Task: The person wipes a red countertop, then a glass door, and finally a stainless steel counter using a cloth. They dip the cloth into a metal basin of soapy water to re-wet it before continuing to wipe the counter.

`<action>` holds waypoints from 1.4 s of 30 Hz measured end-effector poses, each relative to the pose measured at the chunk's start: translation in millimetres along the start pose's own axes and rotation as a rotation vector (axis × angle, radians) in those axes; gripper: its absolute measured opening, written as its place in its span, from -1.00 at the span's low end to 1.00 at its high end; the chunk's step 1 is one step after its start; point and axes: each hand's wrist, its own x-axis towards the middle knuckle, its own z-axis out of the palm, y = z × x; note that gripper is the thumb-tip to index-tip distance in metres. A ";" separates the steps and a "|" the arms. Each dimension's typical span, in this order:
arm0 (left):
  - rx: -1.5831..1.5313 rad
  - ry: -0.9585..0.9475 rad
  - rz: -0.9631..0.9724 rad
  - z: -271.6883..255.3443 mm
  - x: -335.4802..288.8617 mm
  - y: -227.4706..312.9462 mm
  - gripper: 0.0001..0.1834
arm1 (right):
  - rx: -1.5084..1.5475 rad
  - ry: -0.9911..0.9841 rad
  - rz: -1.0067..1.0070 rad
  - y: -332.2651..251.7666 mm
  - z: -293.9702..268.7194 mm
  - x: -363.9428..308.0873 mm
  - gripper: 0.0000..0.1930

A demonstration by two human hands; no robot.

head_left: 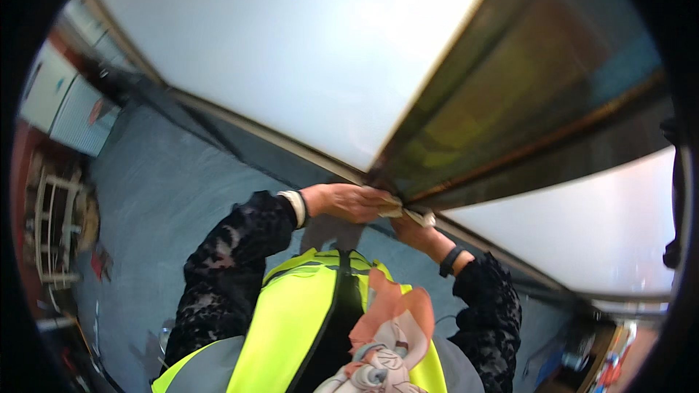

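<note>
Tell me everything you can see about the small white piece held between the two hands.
The white piece is small, pale and flat, perhaps cloth or folded paper; the material is unclear. Both hands pinch it: the left hand covers one end, the right hand grips the other from below. It lies against the lower corner of the dark frame, beside the white panel.

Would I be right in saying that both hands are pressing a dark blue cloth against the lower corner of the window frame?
Not quite: in the head view the cloth is white or pale, not dark blue. Otherwise yes: the left hand and right hand both hold it against the lower corner of the window frame.
</note>
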 end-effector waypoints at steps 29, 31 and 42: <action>-1.090 0.345 -2.395 10.4 -146.7 113.9 -0.83 | 1.448 0.434 0.419 74.6 -103.5 98.3 -0.54; -1.394 0.771 -2.408 15.8 -174.0 110.8 -0.80 | 1.198 0.507 0.439 94.2 -115.2 128.5 -0.54; -1.879 1.529 -2.142 49.6 -226.7 27.2 -0.77 | 0.908 0.309 0.484 84.1 -87.1 187.1 -0.61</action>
